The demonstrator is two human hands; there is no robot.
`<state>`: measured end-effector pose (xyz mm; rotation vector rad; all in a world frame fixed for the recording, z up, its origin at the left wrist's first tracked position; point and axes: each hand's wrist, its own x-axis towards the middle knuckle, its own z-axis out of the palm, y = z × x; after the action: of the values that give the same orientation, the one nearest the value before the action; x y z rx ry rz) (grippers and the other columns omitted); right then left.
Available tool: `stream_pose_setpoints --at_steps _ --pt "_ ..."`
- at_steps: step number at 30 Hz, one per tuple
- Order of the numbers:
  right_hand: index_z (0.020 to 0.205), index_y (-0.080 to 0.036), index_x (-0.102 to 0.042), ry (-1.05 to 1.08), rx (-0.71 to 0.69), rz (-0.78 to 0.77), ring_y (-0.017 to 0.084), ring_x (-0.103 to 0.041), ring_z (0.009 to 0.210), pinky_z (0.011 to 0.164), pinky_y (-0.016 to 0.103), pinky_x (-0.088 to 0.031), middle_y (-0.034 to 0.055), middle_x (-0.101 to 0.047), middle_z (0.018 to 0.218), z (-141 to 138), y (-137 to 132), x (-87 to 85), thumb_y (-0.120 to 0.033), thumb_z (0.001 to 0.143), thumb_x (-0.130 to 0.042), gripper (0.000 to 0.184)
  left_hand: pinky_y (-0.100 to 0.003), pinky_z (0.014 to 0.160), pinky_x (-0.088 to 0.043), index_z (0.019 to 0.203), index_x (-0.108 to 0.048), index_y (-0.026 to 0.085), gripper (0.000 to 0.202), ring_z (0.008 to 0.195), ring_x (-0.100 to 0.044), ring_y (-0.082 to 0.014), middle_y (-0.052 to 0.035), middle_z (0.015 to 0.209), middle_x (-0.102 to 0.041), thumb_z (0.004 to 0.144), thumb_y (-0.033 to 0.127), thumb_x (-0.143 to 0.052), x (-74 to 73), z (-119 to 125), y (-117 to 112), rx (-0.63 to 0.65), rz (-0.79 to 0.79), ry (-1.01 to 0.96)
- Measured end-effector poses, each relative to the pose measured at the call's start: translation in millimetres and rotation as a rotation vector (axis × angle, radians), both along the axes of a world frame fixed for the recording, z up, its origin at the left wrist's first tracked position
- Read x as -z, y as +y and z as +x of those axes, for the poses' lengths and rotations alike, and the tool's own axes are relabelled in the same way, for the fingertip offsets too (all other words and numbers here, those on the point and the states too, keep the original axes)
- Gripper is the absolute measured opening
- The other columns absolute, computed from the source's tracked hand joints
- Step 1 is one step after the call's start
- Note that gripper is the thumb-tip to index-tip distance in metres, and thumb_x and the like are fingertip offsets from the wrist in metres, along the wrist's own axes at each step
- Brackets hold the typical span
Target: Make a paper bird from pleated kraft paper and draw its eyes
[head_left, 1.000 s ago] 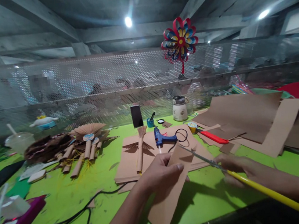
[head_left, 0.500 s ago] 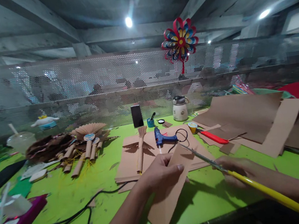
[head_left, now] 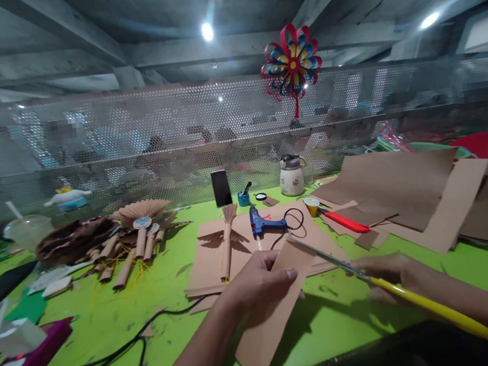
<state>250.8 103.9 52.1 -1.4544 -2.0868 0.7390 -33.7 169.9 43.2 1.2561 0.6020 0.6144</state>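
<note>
A strip of brown kraft paper [head_left: 269, 331] slants up from the near edge of the table, gripped between the thumb and fingers of my left hand [head_left: 264, 280]. My right hand [head_left: 381, 273] is closed around scissors [head_left: 405, 293] with a long yellow handle. Their metal blades lie along the strip's upper edge. Just beyond my left hand, a blue glue gun [head_left: 268, 223] rests on a stack of brown paper sheets [head_left: 197, 274]. Beside it on the stack lies a rolled paper piece with a pleated top and pleated side wings [head_left: 225, 246].
Finished-looking paper fans with tube handles [head_left: 141, 246] lie at left. A purple power strip [head_left: 47, 365] with a black cable [head_left: 109, 359] is nearer. At right are a red-handled tool [head_left: 344, 221] and large brown sheets [head_left: 404, 191]. A bottle [head_left: 291, 176] and phone [head_left: 221, 188] stand behind.
The whole view has shifted slightly, with things sitting a little further left and up. Both hands keep nearly the same hold on the paper strip and scissors.
</note>
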Motion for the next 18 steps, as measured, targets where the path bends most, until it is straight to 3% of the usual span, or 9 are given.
stream_pose_setpoints --at_steps 6,11,18 --pt "0.106 -0.019 -0.067 -0.054 -0.084 -0.024 0.019 -0.059 0.073 0.066 0.026 -0.048 0.0043 -0.065 0.081 -3 -5 -9.7 -0.041 0.082 -0.06 0.033 -0.028 0.06 -0.053 0.093 -0.068 0.009 0.033 0.061 -0.065 -0.0163 -0.011 0.077 -0.069 0.072 0.034 -0.075 2.0 0 1 0.055 -0.005 -0.019" --pt "0.118 -0.02 -0.058 0.027 -0.151 -0.05 0.02 -0.06 0.089 0.08 0.027 -0.048 0.0063 -0.064 0.103 -8 -5 -6.3 -0.04 0.086 -0.058 0.038 -0.03 0.064 -0.053 0.1 -0.068 0.009 0.035 0.066 -0.066 -0.0177 -0.0126 0.081 -0.069 0.076 0.035 -0.072 7.9 -1 3 0.099 0.041 0.006" --pt "0.11 -0.02 -0.06 0.056 -0.14 -0.074 0.019 -0.06 0.081 0.071 0.027 -0.048 0.0043 -0.066 0.094 -19 -4 -8.2 -0.035 0.088 -0.055 0.027 -0.03 0.068 -0.053 0.1 -0.068 0.01 0.035 0.07 -0.067 -0.0172 -0.0131 0.086 -0.07 0.078 0.037 -0.071 10.9 -1 1 0.158 0.025 0.004"
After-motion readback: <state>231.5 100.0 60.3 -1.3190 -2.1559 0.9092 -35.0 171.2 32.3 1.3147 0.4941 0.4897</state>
